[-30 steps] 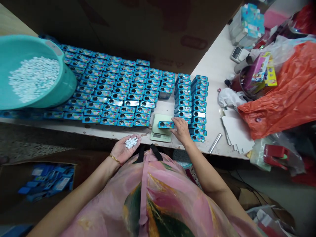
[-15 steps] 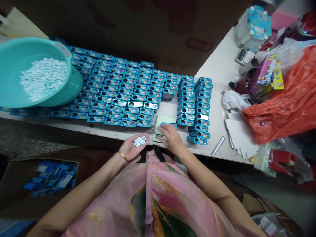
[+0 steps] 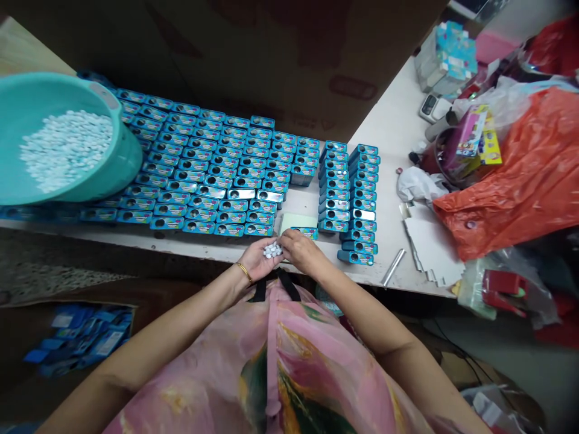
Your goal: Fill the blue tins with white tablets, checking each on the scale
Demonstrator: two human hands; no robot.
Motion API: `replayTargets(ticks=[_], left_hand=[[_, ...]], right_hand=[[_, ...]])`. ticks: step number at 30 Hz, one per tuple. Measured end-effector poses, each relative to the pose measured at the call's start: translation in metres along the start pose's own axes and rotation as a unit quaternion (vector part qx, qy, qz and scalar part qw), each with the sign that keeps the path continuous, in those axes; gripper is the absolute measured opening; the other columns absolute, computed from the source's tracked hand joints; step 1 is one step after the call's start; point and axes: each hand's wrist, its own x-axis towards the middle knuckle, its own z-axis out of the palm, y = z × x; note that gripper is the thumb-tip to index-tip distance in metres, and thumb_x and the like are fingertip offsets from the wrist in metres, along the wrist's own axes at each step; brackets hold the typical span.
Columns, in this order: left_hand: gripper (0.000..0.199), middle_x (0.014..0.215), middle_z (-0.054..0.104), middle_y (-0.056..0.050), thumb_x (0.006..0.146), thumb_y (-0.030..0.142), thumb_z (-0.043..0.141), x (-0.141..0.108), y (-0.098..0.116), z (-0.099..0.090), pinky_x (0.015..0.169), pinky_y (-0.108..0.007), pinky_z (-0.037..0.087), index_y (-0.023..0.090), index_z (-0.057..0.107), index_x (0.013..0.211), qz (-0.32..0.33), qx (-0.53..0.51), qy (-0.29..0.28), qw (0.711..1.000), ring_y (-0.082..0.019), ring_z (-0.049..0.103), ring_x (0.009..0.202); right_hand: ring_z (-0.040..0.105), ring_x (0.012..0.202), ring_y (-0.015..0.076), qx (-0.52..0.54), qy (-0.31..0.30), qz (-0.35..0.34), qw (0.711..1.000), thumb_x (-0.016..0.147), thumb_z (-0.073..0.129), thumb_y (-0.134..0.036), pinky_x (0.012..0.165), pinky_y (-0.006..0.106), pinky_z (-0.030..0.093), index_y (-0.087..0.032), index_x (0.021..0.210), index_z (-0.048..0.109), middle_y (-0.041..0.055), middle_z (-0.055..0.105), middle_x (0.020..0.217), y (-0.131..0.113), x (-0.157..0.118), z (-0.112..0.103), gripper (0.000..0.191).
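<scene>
Your right hand has moved to the candies in your open left hand; whether its grip is closed, I can't tell. Just beyond your right hand, the box sits crosswise on the scale.

A white table spans the middle of the frame, its front edge worn. Speckled floor shows dimly at left. A dark brown cardboard panel, shaded, fills the upper centre.
</scene>
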Motion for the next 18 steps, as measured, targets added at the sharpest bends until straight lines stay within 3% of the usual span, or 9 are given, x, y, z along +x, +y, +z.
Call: replayTargets(ticks=[9, 14, 18], left_hand=[[0.024, 0.088, 0.066, -0.02, 0.074, 0.005, 0.048, 0.014, 0.01, 0.004, 0.079, -0.033, 0.051, 0.002, 0.062, 0.094, 0.013, 0.001, 0.012, 1.0, -0.026, 0.06, 0.094], [0.024, 0.091, 0.066, -0.021, 0.076, 0.007, 0.047, 0.013, 0.013, -0.003, 0.078, -0.033, 0.052, 0.001, 0.062, 0.095, 0.03, 0.01, 0.027, 0.999, -0.027, 0.059, 0.097], [0.024, 0.092, 0.065, -0.022, 0.074, 0.006, 0.049, 0.001, 0.016, -0.014, 0.08, -0.033, 0.051, 0.0, 0.062, 0.093, 0.041, -0.004, 0.046, 0.998, -0.027, 0.059, 0.097]], right_hand=[[0.052, 0.081, 0.0131, 0.095, 0.107, 0.063, 0.988, 0.075, 0.05, -0.012, 0.073, 0.023, 0.042, -0.016, 0.087, 0.06, 0.0034, 0.056, 0.084, 0.035, -0.006, -0.005, 0.016], [0.054, 0.085, 0.015, 0.051, 0.092, 0.073, 0.992, 0.078, 0.049, -0.013, 0.077, 0.025, 0.043, -0.017, 0.086, 0.062, 0.0053, 0.058, 0.086, 0.045, -0.005, 0.003, 0.016], [0.055, 0.092, 0.0154, 0.052, 0.093, 0.076, 0.991, 0.083, 0.045, -0.015, 0.081, 0.027, 0.043, -0.02, 0.098, 0.061, 0.0056, 0.06, 0.096, 0.046, -0.006, 0.006, 0.023]])
